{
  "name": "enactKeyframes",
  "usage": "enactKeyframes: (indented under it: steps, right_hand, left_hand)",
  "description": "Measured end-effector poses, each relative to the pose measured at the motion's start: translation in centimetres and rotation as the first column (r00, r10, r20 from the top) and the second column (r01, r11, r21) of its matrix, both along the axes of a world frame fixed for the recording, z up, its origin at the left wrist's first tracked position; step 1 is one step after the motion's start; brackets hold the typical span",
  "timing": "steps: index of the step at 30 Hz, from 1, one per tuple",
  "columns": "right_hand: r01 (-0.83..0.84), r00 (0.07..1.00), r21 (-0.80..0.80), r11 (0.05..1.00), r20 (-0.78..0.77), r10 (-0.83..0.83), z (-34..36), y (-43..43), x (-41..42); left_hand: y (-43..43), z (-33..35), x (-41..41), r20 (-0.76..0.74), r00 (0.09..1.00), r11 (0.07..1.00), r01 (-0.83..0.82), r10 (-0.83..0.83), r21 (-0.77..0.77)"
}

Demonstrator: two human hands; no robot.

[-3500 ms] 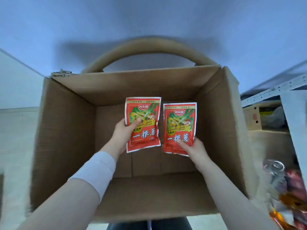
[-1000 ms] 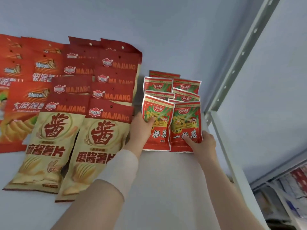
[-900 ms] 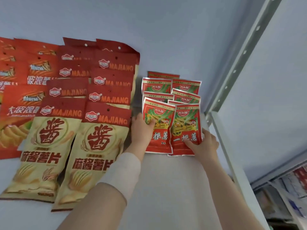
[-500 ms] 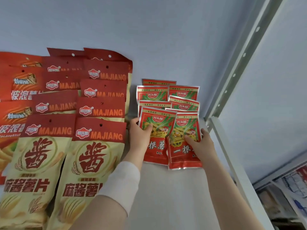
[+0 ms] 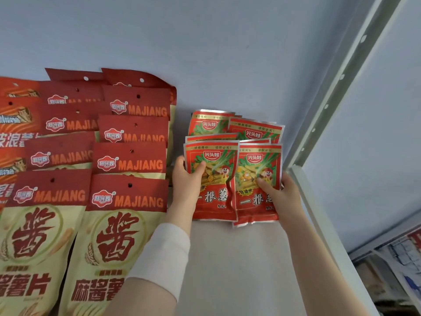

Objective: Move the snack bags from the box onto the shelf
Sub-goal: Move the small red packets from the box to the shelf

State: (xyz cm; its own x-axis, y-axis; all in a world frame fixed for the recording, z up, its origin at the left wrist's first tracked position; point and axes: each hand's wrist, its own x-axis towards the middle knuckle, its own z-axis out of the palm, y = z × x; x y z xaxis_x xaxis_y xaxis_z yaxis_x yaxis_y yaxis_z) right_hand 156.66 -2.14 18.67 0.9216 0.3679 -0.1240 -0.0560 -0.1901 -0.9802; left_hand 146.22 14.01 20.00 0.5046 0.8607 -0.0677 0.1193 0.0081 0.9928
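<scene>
Shelf (image 5: 239, 270): white board, with a grey perforated upright (image 5: 341, 87) at its right edge.
Left snack bag (image 5: 216, 197): small red packet, silver-edged, with green-onion artwork, a cartoon figure and white characters. It rests on the shelf; the left hand (image 5: 185, 185) grips its left edge, thumb across the front.
Right snack bag (image 5: 255, 201): same design, touching the first. The right hand (image 5: 284, 197) grips its right edge, thumb on the front.
Behind: matching packets (image 5: 255, 131), overlapped.
Left: MAJIANG crisp bags (image 5: 127, 201).
</scene>
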Motion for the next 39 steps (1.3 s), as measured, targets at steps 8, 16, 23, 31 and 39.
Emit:
enactKeyframes:
  steps: [8,16,23,31,39]
  right_hand:
    - [0.087,0.979,0.055,0.995,0.181,-0.096,0.4,2.2,2.3]
    - [0.151,0.940,0.097,0.984,0.294,-0.174,-1.2,2.6,0.9]
    - [0.242,0.799,-0.034,0.970,0.575,-0.179,-2.9,3.7,-0.2]
    - [0.299,0.629,-0.242,0.923,0.778,0.000,-4.5,3.1,-1.2]
    - [0.321,0.567,-0.396,0.860,0.808,0.161,-5.3,3.4,-1.4]
  left_hand:
    - [1.0,0.5,1.6,0.044,0.995,0.992,-0.096,0.092,0.085]
    - [0.2,-0.5,2.3,0.096,0.982,0.976,-0.175,0.163,0.130]
    - [-0.3,-1.1,3.4,0.117,0.962,0.951,-0.262,0.246,0.162]
    - [-0.5,-1.5,3.8,0.108,0.949,0.926,-0.314,0.297,0.207]
    - [-0.1,-1.0,3.8,0.068,0.975,0.954,-0.222,0.212,0.203]
